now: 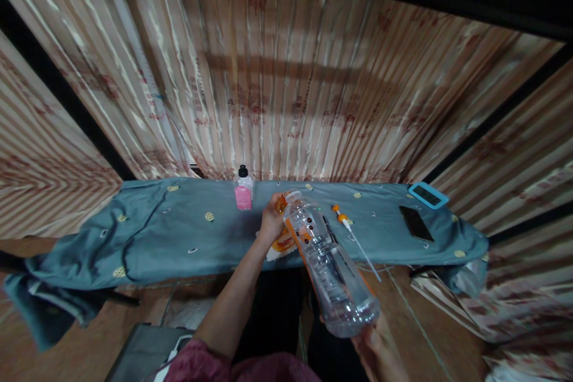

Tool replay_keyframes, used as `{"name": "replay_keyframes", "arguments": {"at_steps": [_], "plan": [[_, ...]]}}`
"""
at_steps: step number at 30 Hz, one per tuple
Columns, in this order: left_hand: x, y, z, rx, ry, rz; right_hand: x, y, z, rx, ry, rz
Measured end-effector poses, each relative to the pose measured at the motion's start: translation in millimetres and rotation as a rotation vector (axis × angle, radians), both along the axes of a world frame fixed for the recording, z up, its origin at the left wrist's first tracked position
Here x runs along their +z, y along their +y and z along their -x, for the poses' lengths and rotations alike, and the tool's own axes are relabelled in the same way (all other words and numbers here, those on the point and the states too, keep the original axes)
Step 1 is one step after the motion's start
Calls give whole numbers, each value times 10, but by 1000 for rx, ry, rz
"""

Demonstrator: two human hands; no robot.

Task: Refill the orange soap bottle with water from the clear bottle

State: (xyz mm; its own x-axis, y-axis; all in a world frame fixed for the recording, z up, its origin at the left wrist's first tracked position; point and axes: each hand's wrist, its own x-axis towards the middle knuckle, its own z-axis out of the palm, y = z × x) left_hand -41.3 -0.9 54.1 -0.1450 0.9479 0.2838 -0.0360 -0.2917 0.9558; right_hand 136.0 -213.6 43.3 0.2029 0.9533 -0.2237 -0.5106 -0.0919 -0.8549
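A large clear plastic bottle (pixel 329 265) with an orange label is tilted across the middle, its open white-rimmed mouth toward the upper left. My right hand (pixel 378 346) is closed round its base. My left hand (pixel 271 219) is closed beside the bottle's neck; something orange shows at its fingertips, but what it grips is partly hidden. Below that hand is an orange-and-white item (pixel 283 243) with a jagged edge, mostly covered by the bottle and the hand. To the right, a pump dispenser top (pixel 342 216) with an orange head and a long tube lies on the cloth.
A small bottle (pixel 243 191) with a pink label and black cap stands on the blue-green cloth (pixel 152 233). A dark phone (pixel 416 223) and a blue-framed device (pixel 428 195) lie at the right. Behind hangs a pleated curtain (pixel 286 83); a grey box (pixel 145 352) is at lower left.
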Motion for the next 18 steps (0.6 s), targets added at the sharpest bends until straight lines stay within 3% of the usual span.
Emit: {"name": "replay_keyframes", "arguments": {"at_steps": [18], "plan": [[-19, 20, 9, 3, 40, 30, 27, 13, 20, -19, 10, 9]]}}
